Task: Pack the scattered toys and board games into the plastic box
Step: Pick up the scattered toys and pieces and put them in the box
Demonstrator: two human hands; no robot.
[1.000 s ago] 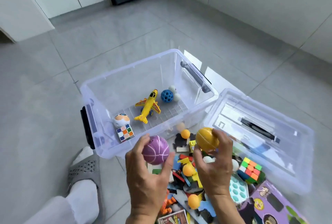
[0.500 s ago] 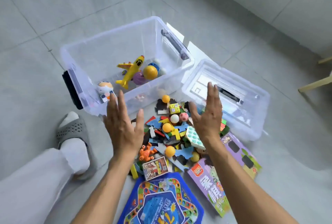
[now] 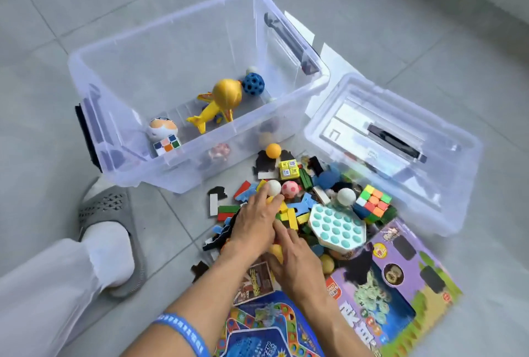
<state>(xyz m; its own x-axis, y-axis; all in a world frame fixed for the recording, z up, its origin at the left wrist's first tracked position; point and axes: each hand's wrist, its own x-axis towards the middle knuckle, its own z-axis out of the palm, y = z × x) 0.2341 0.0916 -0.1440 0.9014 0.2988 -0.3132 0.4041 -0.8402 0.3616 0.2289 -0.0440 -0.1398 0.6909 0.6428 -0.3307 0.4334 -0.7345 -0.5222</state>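
Note:
The clear plastic box (image 3: 171,50) stands open on the floor. Inside lie a yellow toy plane (image 3: 210,114), a yellow ball (image 3: 227,93), a blue holed ball (image 3: 253,84), a round orange-and-white toy (image 3: 162,127) and a small cube (image 3: 167,146). Both hands are down on the toy pile in front of it. My left hand (image 3: 254,220) lies with straight fingers over a small yellow ball (image 3: 270,200), touching a white ball (image 3: 274,186). My right hand (image 3: 297,262) pinches another yellow ball (image 3: 276,250) between thumb and index finger.
The box's lid (image 3: 461,185) lies upside down on the right. The pile holds a teal pop-it (image 3: 337,228), a colour cube (image 3: 373,203), a pink ball (image 3: 290,189) and blocks. A purple game box (image 3: 400,285), a blue game board (image 3: 272,331), my slippered foot (image 3: 111,230).
The purple and yellow balls left my hands and landed in the box. Both hands then dropped from above the pile onto it, reaching small balls.

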